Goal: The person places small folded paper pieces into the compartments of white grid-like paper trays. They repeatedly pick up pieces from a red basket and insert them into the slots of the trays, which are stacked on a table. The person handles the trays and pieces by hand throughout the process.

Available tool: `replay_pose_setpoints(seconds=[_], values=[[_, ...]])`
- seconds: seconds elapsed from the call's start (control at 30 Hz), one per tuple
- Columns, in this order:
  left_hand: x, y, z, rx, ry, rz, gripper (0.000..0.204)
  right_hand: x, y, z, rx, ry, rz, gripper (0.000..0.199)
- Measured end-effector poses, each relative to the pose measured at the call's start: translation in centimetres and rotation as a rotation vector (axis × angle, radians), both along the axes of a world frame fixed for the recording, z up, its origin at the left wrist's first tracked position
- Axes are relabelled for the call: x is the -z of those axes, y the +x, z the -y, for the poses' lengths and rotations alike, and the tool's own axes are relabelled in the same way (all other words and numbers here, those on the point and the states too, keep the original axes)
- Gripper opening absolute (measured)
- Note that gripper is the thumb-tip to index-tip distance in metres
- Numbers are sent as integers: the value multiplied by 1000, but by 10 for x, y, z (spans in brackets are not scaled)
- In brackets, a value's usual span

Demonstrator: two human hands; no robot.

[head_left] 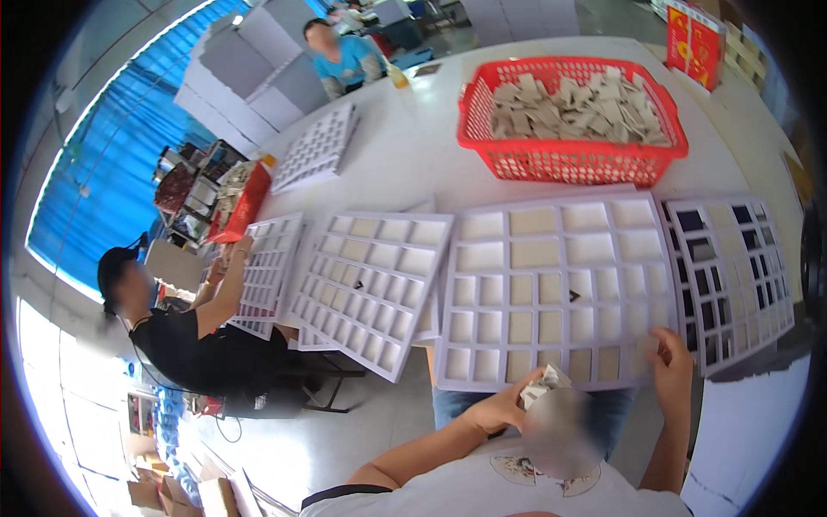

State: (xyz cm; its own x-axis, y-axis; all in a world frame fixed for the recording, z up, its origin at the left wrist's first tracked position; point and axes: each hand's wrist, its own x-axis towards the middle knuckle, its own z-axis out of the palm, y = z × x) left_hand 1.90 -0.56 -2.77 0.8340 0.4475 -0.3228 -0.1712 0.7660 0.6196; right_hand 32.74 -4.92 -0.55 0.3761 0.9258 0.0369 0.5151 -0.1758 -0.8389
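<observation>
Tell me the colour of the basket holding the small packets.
Red, a mesh-walled plastic basket on the white table; the head view shows it clearly.

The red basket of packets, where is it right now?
In the head view the red basket sits at the far right of the white table, just beyond the large white compartment tray in front of the person.

Bright even daylight, glare at lower left; fisheye bending, dark rim corners, soft shadows
</observation>
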Motion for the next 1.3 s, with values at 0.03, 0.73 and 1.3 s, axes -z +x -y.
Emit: replay_pose_setpoints(seconds=[0.03,0.73,1.3], values=[[2,-2,1,-30,24,12,92,2,-3,-2,18,-27,-69,41],[10,-2,-7,-161,34,80,90,-7,-10,25,-285,-41,594,73],[-13,16,-15,-499,74,149,85,-16,-102,-18,-434,279,-240,38]])
